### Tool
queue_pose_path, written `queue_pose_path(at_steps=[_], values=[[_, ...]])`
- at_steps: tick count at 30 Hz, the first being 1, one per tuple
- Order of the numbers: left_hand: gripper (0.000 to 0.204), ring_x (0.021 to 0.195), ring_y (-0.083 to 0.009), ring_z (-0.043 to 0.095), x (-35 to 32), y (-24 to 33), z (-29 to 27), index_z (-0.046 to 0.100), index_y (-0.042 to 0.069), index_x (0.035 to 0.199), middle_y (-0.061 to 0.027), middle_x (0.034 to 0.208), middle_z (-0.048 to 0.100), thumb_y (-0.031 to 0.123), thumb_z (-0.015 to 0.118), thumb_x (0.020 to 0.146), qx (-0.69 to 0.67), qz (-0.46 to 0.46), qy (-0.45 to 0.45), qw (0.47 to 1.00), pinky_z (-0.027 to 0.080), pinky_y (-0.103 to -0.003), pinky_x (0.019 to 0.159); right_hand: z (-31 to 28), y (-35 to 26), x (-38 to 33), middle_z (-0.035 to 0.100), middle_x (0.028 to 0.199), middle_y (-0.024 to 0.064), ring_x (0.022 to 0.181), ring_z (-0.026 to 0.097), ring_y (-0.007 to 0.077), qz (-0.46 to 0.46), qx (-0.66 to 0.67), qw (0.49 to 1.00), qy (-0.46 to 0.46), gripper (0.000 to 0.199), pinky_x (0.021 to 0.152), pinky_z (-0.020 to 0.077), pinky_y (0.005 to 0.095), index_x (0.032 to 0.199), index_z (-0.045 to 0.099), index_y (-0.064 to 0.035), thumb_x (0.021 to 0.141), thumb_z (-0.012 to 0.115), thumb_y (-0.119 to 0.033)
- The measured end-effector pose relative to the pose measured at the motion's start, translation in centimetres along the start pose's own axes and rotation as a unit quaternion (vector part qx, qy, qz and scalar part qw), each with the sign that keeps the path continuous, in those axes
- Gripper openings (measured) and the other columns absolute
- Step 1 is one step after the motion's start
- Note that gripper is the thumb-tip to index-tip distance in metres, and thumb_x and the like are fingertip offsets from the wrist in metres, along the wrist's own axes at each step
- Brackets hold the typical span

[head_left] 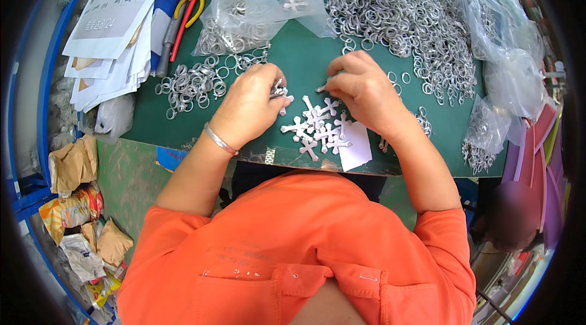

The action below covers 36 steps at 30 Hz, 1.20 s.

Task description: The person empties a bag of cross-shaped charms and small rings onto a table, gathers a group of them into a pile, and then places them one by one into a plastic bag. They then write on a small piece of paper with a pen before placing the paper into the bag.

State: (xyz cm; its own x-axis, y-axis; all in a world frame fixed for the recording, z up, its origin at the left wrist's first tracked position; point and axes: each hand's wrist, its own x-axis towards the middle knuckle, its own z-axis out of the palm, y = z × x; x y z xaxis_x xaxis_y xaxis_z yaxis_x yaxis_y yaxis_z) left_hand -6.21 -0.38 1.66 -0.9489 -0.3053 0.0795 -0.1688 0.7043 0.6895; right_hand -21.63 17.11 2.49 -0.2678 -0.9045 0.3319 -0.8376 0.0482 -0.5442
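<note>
My left hand (251, 102), with a silver bangle on its wrist, is closed around small silver metal pieces (279, 90). They show between thumb and fingers; their exact shape is partly hidden. Across a small gap, my right hand (363, 84) pinches a tiny silver piece (321, 88) too small to name. Between and below the hands lies a loose heap of silver cross pendants (316, 120) on the green tabletop (299, 50). A white paper slip (357, 151) sticks out from under the heap's right side, by the table's near edge.
A large pile of silver rings (390, 7) covers the far right. More rings (189, 84) lie left of my left hand, near a plastic bag of parts (235, 20). Red-and-yellow-handled tools (186, 20) and printed sheets (116, 10) are far left. Clear bags (506, 62) line the right.
</note>
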Motion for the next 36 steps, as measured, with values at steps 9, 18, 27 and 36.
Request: queue_pose_path(at_steps=[9, 18, 27, 36], values=[[0.012, 0.054, -0.0102, 0.051, 0.0, -0.6, -1.0, 0.056, 0.001, 0.096, -0.0078, 0.075, 0.055, 0.006, 0.059, 0.085, -0.671, -0.178, -0.089, 0.715, 0.038, -0.021, 0.04, -0.6, 0.2, -1.1, 0.064, 0.091, 0.0107, 0.09, 0.058, 0.031, 0.082, 0.029, 0.996, 0.014, 0.016, 0.079, 0.0473, 0.0399, 0.088, 0.063, -0.0027, 0.073, 0.069, 0.0], [0.037, 0.072, -0.023, 0.068, -0.2, 0.3, 0.3, 0.059, -0.001, 0.108, -0.0166, 0.088, 0.066, 0.032, 0.047, 0.098, -0.67, -0.293, -0.067, 0.679, 0.054, -0.027, 0.047, 0.3, -1.0, -0.2, 0.063, 0.084, 0.0138, 0.076, 0.064, 0.0245, 0.157, 0.23, 0.96, 0.012, 0.011, 0.066, 0.0501, 0.0334, 0.085, 0.061, -0.0001, 0.076, 0.065, 0.003], [0.011, 0.059, -0.0108, 0.052, -0.4, 1.4, 0.4, 0.056, 0.006, 0.096, -0.0058, 0.08, 0.054, 0.016, 0.059, 0.093, -0.68, -0.287, -0.102, 0.667, 0.036, -0.018, 0.036, 0.3, -1.3, -1.8, 0.063, 0.084, 0.0123, 0.076, 0.064, 0.0255, 0.017, 0.018, 0.999, -0.04, 0.012, 0.068, 0.0504, 0.0316, 0.087, 0.062, -0.0008, 0.076, 0.066, 0.002], [0.027, 0.062, -0.016, 0.063, -1.1, 2.4, 0.8, 0.059, 0.004, 0.1, -0.0092, 0.08, 0.063, 0.03, 0.053, 0.097, -0.637, -0.311, -0.095, 0.699, 0.046, -0.021, 0.04, -0.6, -2.0, -2.6, 0.065, 0.084, 0.0032, 0.08, 0.063, 0.0079, 0.284, 0.459, 0.841, 0.017, 0.007, 0.068, 0.0509, 0.0225, 0.09, 0.061, 0.0018, 0.084, 0.064, 0.004]])
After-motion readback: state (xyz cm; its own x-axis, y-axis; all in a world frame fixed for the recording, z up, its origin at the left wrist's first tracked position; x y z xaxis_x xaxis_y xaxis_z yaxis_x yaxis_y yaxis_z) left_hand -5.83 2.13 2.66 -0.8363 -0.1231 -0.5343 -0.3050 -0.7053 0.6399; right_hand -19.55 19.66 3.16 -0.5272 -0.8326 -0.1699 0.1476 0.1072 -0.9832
